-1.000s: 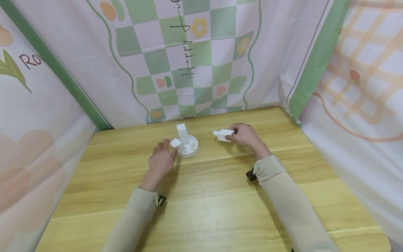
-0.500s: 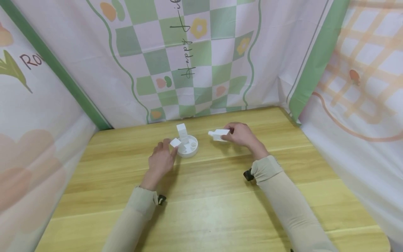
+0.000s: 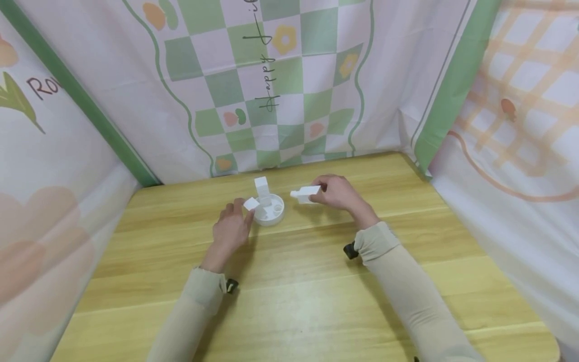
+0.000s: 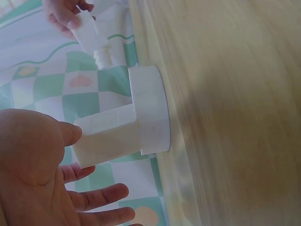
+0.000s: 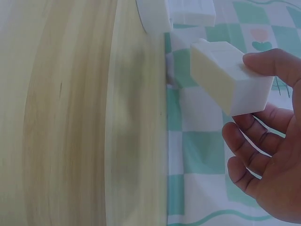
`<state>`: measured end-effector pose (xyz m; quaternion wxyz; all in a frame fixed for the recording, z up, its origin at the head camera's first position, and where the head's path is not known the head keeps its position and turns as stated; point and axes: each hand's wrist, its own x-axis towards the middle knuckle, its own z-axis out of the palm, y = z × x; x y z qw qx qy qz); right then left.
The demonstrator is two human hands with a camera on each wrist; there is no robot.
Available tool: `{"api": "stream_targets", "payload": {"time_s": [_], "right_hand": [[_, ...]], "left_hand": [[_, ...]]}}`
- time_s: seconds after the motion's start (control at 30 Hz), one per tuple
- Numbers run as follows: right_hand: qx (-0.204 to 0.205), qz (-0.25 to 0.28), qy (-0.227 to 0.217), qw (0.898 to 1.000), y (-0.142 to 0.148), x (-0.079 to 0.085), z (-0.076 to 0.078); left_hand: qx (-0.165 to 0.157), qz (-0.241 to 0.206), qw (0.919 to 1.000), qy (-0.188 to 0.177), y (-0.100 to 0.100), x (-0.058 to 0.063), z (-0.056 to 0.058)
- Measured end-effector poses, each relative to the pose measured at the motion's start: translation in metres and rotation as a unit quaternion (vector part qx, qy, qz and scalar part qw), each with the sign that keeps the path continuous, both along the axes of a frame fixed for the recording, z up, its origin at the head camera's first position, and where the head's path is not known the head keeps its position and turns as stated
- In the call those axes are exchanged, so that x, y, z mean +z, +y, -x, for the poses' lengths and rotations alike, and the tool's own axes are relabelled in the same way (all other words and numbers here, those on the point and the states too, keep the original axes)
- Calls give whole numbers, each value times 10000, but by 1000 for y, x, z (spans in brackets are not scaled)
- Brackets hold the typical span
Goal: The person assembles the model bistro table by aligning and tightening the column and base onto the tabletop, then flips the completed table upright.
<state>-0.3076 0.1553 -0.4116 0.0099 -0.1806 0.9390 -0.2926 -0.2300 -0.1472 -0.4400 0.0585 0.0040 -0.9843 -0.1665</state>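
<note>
A round white base (image 3: 269, 219) with a raised rim stands on the table, a ring-shaped hole showing inside. Two white rectangular posts rise from it: a back post (image 3: 262, 187) and a left post (image 4: 106, 135). My left hand (image 3: 229, 229) pinches the top of the left post between thumb and forefinger, other fingers spread. To the right of the base, above the table, my right hand (image 3: 338, 193) pinches a white rectangular block (image 5: 225, 77) by its rear end. A threaded peg (image 4: 102, 57) on this block points left at the base, with a gap between them.
The wooden table (image 3: 289, 296) extends under both forearms. A checked fabric curtain (image 3: 280, 125) hangs along its back edge, and more printed fabric (image 3: 506, 241) hangs at the sides.
My right hand has moved left with the white block, bringing its peg closer to the round base. My left hand keeps its grip on the post, and the base stays in place.
</note>
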Motion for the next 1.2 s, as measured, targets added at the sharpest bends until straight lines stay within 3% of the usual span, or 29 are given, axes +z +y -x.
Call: {"api": "stream_targets", "payload": {"time_s": [0.37,1.2], "right_hand": [[230,-227,240,9992,-19,2,1],[437,-95,165,9989,-50,11,-1]], "left_hand": [[-13,-58,10000,-9,-1,1,-1],[36,-82,9999,51,-1,-1,-1]]}}
